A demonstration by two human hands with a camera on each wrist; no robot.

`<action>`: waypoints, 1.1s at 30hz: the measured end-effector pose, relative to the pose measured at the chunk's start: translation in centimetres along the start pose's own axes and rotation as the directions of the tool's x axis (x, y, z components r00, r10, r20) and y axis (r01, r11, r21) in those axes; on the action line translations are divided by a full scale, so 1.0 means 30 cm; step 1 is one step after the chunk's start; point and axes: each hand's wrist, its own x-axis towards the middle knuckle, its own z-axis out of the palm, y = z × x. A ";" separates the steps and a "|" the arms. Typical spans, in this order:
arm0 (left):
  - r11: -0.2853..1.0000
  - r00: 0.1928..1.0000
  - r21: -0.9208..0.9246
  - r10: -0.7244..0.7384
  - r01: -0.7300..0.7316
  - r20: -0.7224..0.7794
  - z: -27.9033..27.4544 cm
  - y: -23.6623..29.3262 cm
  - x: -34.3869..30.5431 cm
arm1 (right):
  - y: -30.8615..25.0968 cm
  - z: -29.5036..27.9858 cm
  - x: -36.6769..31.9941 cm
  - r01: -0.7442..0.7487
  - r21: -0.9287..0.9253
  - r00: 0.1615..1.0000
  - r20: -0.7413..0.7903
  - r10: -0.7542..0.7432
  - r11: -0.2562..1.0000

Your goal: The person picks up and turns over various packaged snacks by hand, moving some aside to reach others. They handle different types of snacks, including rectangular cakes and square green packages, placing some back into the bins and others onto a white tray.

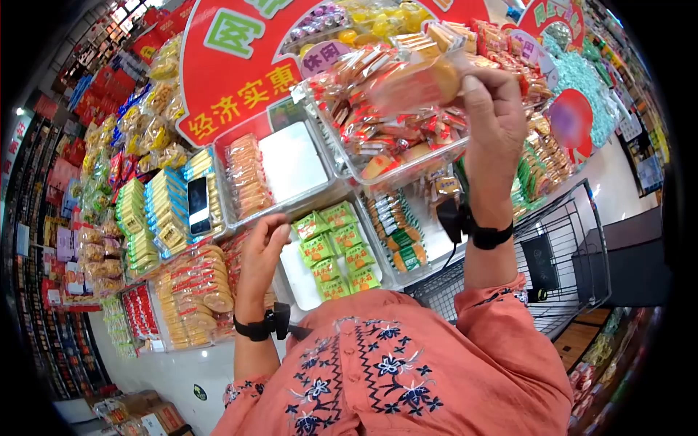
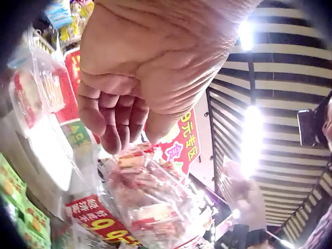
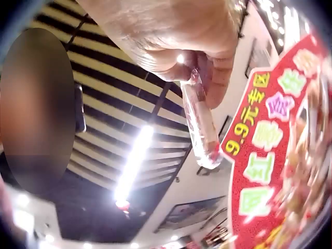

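Right grip (image 1: 496, 120) pinches one end of a wrapped snack (image 1: 416, 83) above the heaped bin (image 1: 412, 171); left grip (image 1: 260, 256), loosely bent and empty, hovers near the green packets (image 1: 338, 251); selection seems under way, the next move likely calling for a light, steady pinch

Red signage (image 1: 209, 83) reads "经济实惠" and "9.9元专区", and a purple oval (image 1: 325, 57) reads "休闲".
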 end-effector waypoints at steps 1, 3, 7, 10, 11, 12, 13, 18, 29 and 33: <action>0.999 1.000 -0.034 -0.001 0.001 0.011 0.003 0.023 0.003 | 0.003 0.025 -0.025 -0.123 0.096 0.991 0.055 0.118 0.988; 0.994 0.999 -0.103 0.030 -0.026 0.037 0.004 0.058 0.005 | 0.015 0.100 -0.100 -0.397 0.265 0.914 0.203 0.352 0.878; 0.945 0.999 -0.327 0.040 -0.028 0.028 -0.002 0.123 -0.012 | 0.079 0.217 -0.238 -0.691 0.270 0.713 0.405 0.572 0.671; 0.925 0.998 -0.377 0.057 -0.054 -0.003 -0.022 0.116 -0.030 | 0.151 0.285 -0.328 -0.718 0.299 0.684 0.471 0.558 0.628; 0.919 0.998 -0.391 0.054 -0.058 -0.021 -0.030 0.115 -0.036 | 0.159 0.303 -0.343 -0.740 0.278 0.657 0.494 0.569 0.613; 0.912 0.997 -0.403 0.081 -0.080 -0.015 -0.041 0.100 -0.035 | 0.155 0.322 -0.356 -0.771 0.298 0.623 0.536 0.569 0.563; 0.917 0.998 -0.394 0.062 -0.066 -0.024 -0.048 0.097 -0.039 | 0.160 0.339 -0.367 -0.785 0.294 0.606 0.547 0.577 0.546; 0.925 0.992 -0.372 0.036 -0.077 -0.117 -0.057 0.082 -0.038 | 0.222 0.374 -0.417 -0.823 0.230 0.543 0.587 0.600 0.520; 0.726 0.837 0.512 0.547 -0.459 -0.025 -0.053 0.050 -0.029 | 0.280 0.373 -0.444 -0.910 0.301 0.411 0.747 0.523 0.285; 0.835 0.889 0.385 0.452 -0.393 -0.073 -0.058 0.042 -0.032 | 0.318 0.369 -0.473 -0.919 0.278 0.387 0.768 0.511 0.278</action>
